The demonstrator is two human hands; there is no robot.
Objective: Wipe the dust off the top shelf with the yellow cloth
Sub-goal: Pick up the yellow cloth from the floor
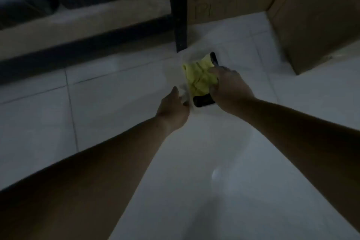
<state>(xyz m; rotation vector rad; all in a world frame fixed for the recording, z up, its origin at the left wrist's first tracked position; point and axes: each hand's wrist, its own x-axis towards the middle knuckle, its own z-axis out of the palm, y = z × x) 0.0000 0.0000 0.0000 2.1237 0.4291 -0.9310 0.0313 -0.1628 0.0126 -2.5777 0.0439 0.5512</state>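
The fingers of your right hand (229,87) curl onto the crumpled yellow cloth (198,77), seemingly pinching its edge to lift it. Your left hand (173,109) reaches in just beside, its fingers too blurred to read. The cloth lies on a flat black object (203,101) on the white tiled floor (116,115), near the black shelf post (179,15); no wiping has begun.

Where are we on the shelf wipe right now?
Done: nothing visible; the top shelf is out of view. In hand: the right hand grips the yellow cloth, lying on a black object on the tiled floor; the left hand is beside it, grasp unclear. Left: raising the cloth and all the wiping.
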